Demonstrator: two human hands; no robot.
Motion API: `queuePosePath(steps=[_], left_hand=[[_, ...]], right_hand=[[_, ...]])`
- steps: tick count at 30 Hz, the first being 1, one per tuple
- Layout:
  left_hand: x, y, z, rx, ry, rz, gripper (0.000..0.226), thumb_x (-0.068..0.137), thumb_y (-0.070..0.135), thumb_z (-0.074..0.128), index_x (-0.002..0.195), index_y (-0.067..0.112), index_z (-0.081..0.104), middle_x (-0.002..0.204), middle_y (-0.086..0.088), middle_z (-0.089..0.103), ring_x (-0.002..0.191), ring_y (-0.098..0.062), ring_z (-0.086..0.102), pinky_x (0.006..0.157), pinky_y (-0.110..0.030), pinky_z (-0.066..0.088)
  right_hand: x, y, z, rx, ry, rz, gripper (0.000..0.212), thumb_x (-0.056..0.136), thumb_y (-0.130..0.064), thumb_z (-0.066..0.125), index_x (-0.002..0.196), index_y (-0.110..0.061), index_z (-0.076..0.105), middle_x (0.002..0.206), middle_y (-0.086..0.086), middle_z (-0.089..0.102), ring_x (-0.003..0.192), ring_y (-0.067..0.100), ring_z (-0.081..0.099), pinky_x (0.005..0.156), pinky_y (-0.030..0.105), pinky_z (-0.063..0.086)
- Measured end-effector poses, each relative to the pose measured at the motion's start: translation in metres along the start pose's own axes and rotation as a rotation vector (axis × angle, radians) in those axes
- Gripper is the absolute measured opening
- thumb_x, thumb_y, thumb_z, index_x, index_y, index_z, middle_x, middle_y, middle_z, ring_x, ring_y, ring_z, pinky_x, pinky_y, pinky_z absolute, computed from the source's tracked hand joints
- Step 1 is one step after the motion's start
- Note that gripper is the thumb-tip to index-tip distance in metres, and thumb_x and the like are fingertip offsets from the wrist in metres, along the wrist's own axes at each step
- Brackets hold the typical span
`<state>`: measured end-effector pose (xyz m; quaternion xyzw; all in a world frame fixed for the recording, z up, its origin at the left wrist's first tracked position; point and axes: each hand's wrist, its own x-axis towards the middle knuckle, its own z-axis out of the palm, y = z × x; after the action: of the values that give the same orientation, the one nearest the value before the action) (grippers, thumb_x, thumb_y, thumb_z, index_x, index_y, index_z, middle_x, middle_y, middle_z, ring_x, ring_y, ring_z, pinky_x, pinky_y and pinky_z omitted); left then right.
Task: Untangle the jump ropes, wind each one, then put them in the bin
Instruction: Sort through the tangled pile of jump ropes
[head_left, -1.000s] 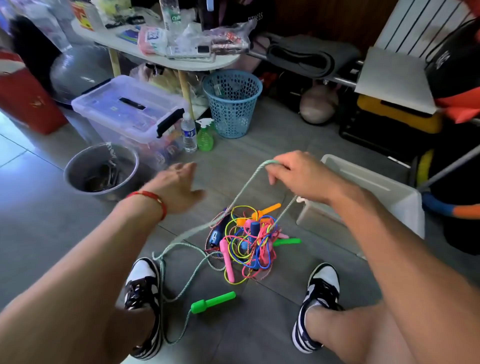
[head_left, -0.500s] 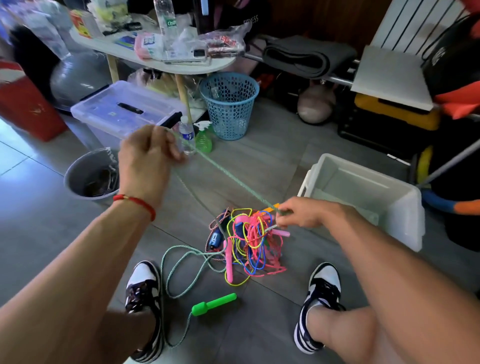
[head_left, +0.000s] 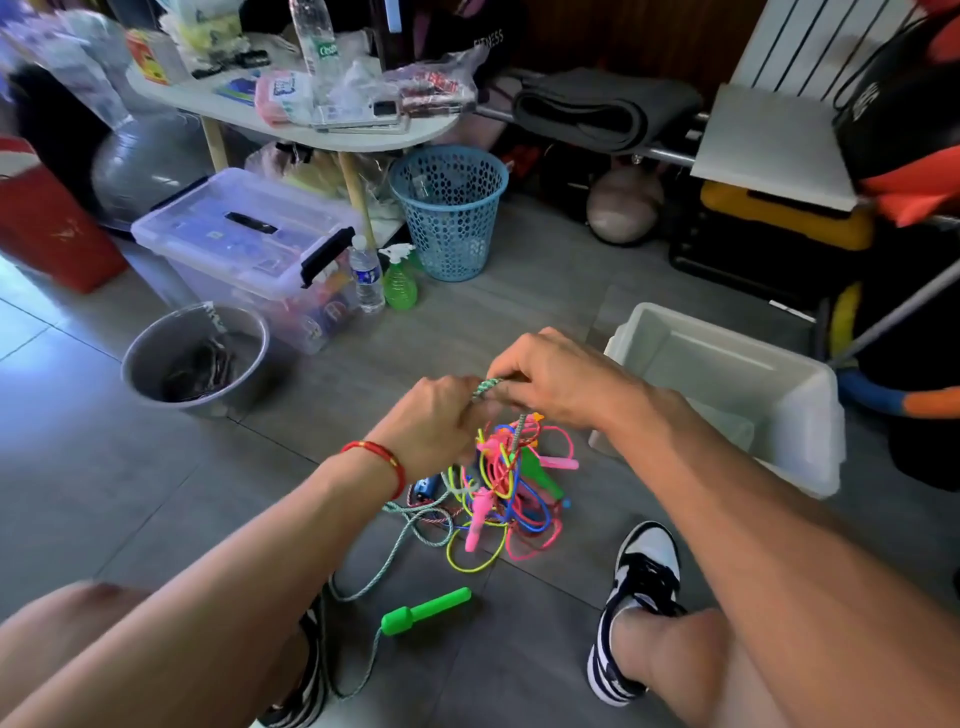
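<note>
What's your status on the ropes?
Left hand and right hand both gripping green braided rope. Its far end snarled in tangle. White bin holds no ropes.

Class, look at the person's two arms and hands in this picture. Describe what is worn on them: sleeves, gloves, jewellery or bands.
Both forearms are bare up to the frame edge: no sleeves show. The left hand and right hand wear no gloves, and no rings are visible. The only item is a thin red cord bracelet with a small gold-coloured bead, around the left wrist. The right wrist carries nothing.
</note>
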<state>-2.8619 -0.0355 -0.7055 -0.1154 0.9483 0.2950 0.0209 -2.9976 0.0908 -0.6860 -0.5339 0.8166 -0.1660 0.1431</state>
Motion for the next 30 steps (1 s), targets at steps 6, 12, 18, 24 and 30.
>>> queuePosePath(steps=[6,12,18,24,30], left_hand=[[-0.009,0.005,-0.018,-0.099,0.255,0.056,0.028,0.104,0.02,0.051,0.08,0.012,0.064,0.061,-0.002,0.068,0.057,-0.018,0.063,0.069,-0.037,0.054],[-0.029,0.001,-0.049,-0.346,0.345,0.019,0.034,0.107,0.021,0.047,0.078,0.011,0.063,0.055,0.004,0.067,0.055,-0.015,0.064,0.057,-0.018,0.044],[-0.03,-0.004,-0.047,-0.518,0.354,-0.01,0.035,0.108,0.022,0.045,0.083,0.009,0.065,0.06,-0.004,0.069,0.067,-0.025,0.07,0.068,-0.026,0.048],[-0.024,0.001,-0.047,-0.82,0.312,-0.184,0.034,0.109,0.02,0.044,0.088,0.005,0.067,0.074,-0.01,0.07,0.079,-0.039,0.071,0.08,-0.047,0.056],[-0.022,0.0,-0.054,-0.833,0.291,-0.212,0.032,0.109,0.022,0.044,0.091,0.008,0.067,0.1,-0.015,0.073,0.085,-0.038,0.074,0.081,-0.047,0.057]], right_hand=[[0.006,0.029,0.034,0.09,-0.165,0.085,0.019,0.089,-0.044,0.064,0.081,-0.027,0.063,0.081,-0.005,0.06,0.082,0.014,0.058,0.079,0.037,0.051],[-0.003,0.068,0.069,0.071,-0.214,0.288,0.01,0.095,-0.037,0.061,0.099,-0.029,0.065,0.104,0.003,0.049,0.101,0.026,0.054,0.094,0.033,0.043],[0.001,0.066,0.068,0.295,-0.198,0.261,0.029,0.085,-0.01,0.072,0.11,-0.023,0.065,0.091,-0.008,0.061,0.077,0.012,0.054,0.08,0.031,0.049],[0.003,0.063,0.078,0.476,-0.197,0.386,0.036,0.08,0.007,0.061,0.099,-0.019,0.077,0.096,0.008,0.076,0.08,0.016,0.064,0.08,0.035,0.057],[0.0,0.079,0.065,0.796,-0.171,0.557,0.038,0.085,0.015,0.061,0.118,-0.002,0.07,0.107,0.017,0.071,0.088,0.018,0.063,0.071,0.025,0.049]])
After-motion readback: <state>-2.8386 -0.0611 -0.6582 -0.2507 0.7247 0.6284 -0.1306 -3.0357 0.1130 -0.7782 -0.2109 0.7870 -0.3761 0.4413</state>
